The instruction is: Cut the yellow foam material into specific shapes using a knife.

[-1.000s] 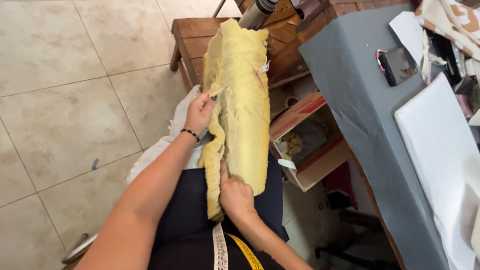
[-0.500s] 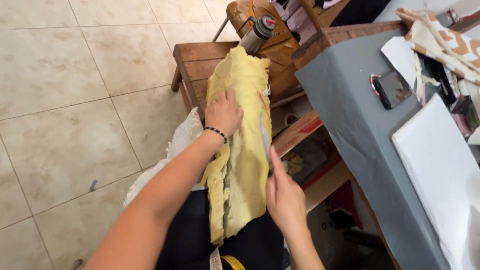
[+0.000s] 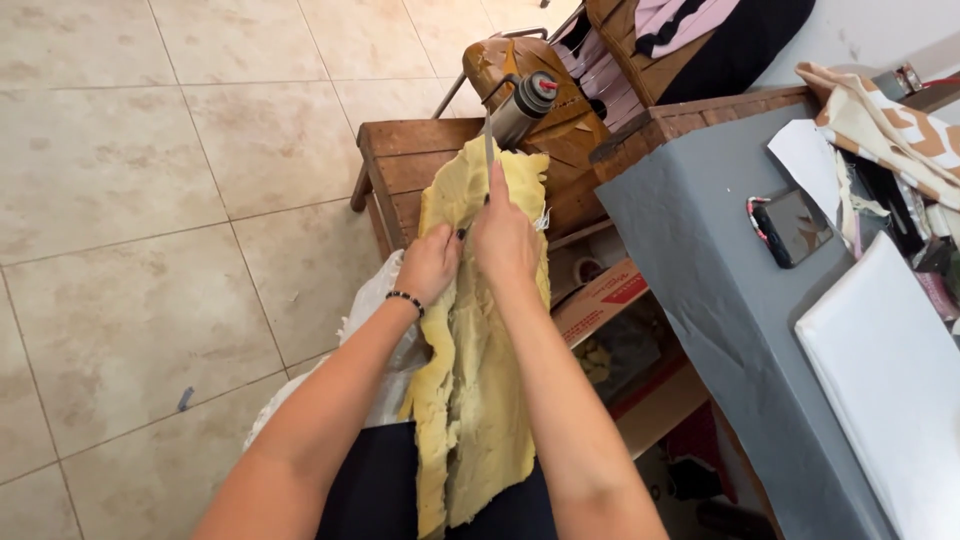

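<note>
Presently left hand (image 3: pixel 428 262) and right hand (image 3: pixel 505 240) both pinch yellow foam sheet (image 3: pixel 480 400); ragged far edge may tear under pull.

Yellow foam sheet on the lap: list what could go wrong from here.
1. The foam already has ragged, thin edges; both hands, left hand and right hand, press near its top, so it may tear.
2. Its far end lies against the metal bottle on the wooden bench; a tug might tip the bottle.
</note>
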